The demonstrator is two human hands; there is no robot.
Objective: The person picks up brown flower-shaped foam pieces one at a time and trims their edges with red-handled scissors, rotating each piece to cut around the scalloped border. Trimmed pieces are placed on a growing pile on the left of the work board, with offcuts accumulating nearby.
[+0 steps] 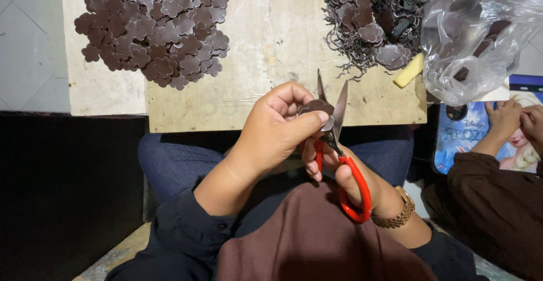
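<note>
— Where is the brown flower-shaped piece (314, 107)?

— At the centre of the frame, pinched by the left hand (275, 131), thumb and forefinger pressed together on its lower edge, over the near edge of the tabletop (260, 60).

— And the scissors (339, 145)?

— The right hand (345, 176) grips the red handles, fingers curled through the loop. The long axis runs from lower right up to the blades, which stand spread, just right of the piece and touching its edge.

— Anything else?

— A cut pile (155, 29) lies upper left, scraps (367, 26) and a plastic bag (481, 32) upper right.
</note>
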